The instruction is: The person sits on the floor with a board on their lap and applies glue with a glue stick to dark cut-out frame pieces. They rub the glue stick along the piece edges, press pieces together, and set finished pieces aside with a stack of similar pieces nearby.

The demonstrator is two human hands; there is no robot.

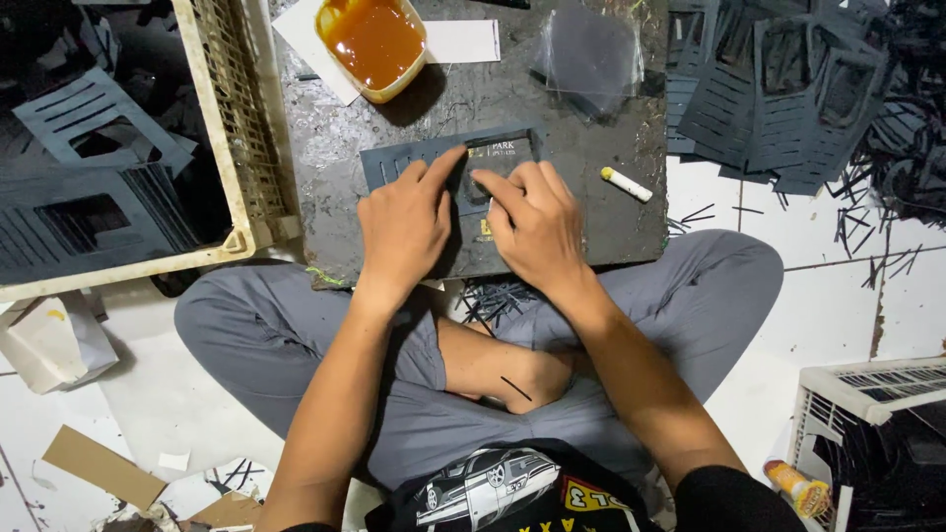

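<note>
left hand [402, 229] flat, pinning the dark slotted card [448, 158]; right hand [532, 225] presses a fingertip on its window (gripping nothing) — firm, even pressure outward seems best.

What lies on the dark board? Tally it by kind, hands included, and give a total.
On the board:
Slotted panel: 1
Tub of amber liquid: 1
Paper sheets: 2
Clear bag: 1
White stick: 1
Hands: 2, left hand and right hand
Total: 8
</note>
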